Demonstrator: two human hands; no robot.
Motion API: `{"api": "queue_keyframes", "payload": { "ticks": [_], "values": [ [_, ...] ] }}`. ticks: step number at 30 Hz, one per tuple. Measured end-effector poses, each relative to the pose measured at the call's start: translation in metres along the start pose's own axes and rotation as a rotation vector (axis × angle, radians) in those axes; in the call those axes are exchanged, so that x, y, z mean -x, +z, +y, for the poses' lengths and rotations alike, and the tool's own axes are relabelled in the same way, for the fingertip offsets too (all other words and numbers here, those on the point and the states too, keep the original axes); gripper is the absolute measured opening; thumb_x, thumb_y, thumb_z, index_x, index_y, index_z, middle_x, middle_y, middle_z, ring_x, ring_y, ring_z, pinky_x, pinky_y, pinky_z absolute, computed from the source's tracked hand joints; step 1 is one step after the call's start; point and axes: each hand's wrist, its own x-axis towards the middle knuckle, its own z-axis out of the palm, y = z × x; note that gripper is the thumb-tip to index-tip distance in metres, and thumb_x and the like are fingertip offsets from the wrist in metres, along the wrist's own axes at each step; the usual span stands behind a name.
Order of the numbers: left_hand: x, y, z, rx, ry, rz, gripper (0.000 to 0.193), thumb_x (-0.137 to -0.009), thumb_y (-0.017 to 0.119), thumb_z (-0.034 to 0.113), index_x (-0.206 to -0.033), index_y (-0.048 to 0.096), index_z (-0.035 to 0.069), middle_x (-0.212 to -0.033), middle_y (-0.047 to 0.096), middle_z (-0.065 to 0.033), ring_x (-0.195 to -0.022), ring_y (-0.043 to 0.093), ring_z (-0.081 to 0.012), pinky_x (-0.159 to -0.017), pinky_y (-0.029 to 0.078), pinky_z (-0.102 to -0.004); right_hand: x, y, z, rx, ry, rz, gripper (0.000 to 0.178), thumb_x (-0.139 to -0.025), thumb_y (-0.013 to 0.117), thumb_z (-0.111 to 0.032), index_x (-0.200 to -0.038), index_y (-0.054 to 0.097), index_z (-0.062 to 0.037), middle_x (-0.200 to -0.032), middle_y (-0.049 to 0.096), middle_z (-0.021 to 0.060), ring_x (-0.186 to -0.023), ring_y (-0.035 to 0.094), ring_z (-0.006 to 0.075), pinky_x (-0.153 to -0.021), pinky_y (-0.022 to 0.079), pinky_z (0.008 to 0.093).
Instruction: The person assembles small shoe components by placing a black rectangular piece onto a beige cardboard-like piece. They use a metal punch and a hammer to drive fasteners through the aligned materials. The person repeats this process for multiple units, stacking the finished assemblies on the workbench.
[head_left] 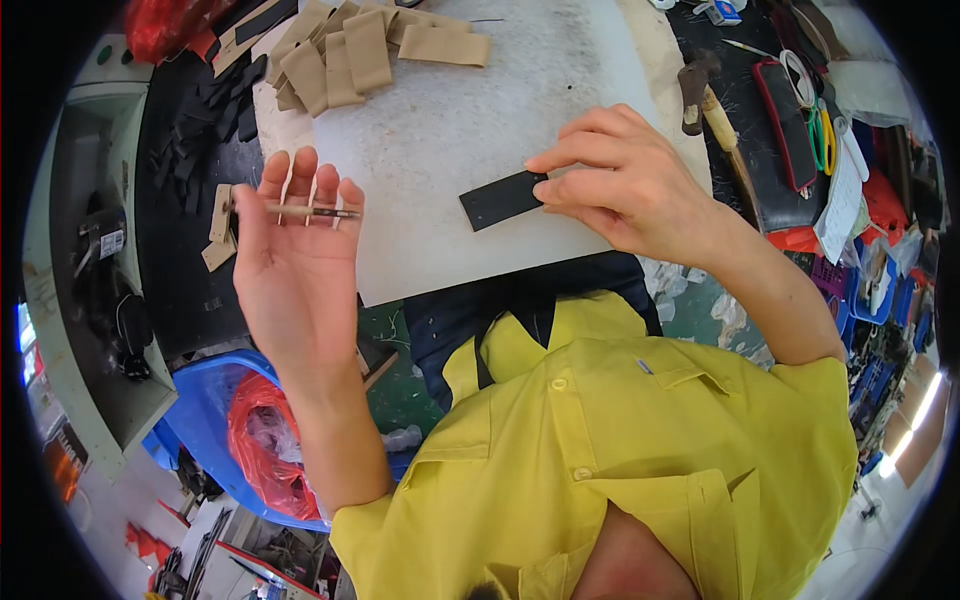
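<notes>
Black strip is sitting near the middle of the frame, over the white board on your worktop; this view is not showing whether it is resting fully flat. Your right hand is pinching its right end between thumb and fingertips, nearly closed. Your left hand, left of centre, is facing palm up, fingers loosely spread, with the thumb pinning a slim tool across them. Tan strips are lying heaped at upper left. You seem to be positioning the piece; the next move is probably calling for a steady right pinch and a firmer left grip on the tool.
</notes>
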Motion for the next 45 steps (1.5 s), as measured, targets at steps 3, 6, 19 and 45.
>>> {"api": "queue_keyframes", "payload": {
  "ticks": [3,6,19,45],
  "values": [
    [0.003,0.015,-0.001,-0.004,-0.036,-0.053,0.03,-0.103,0.054,0.021,-0.123,0.054,-0.001,-0.092,0.063,-0.0076,-0.092,0.061,-0.019,-0.097,0.051,-0.0423,0.0,-0.001,0.001,-0.001,0.001,0.0,0.012,-0.073,0.075,-0.005,-0.084,0.07,-0.0079,-0.1,0.07,0.0009,-0.097,0.061,0.0209,-0.082,0.045,0.0354],
    [0.004,0.019,-0.02,-0.048,0.028,-0.324,0.028,-0.1,0.058,0.012,-0.123,0.055,-0.003,-0.093,0.066,-0.0077,-0.088,0.068,-0.0219,-0.086,0.058,-0.0418,-0.002,-0.001,-0.001,0.006,-0.01,-0.011,0.013,-0.072,0.075,-0.005,-0.084,0.07,-0.008,-0.1,0.07,0.0008,-0.097,0.06,0.0207,-0.082,0.045,0.0355],
    [0.0,0.023,-0.069,-0.783,0.218,-0.384,0.013,-0.102,0.054,0.011,-0.104,0.054,-0.002,-0.097,0.071,-0.0161,-0.086,0.072,-0.0187,-0.076,0.059,-0.0261,0.002,0.004,-0.001,-0.015,0.065,0.071,0.015,-0.073,0.078,-0.01,-0.078,0.064,-0.0111,-0.094,0.07,-0.0042,-0.094,0.062,0.0192,-0.08,0.045,0.0344],
    [0.004,0.03,-0.085,-1.261,1.042,-0.507,0.019,-0.085,0.074,0.003,-0.085,0.055,0.002,-0.075,0.066,-0.005,-0.049,0.054,-0.0192,-0.044,0.042,-0.0289,0.113,-0.046,0.056,0.58,0.772,0.312,0.033,-0.095,0.062,-0.033,-0.112,0.061,-0.0044,-0.094,0.063,0.0169,-0.087,0.063,0.0352,-0.075,0.05,0.0421]
  ]
}}
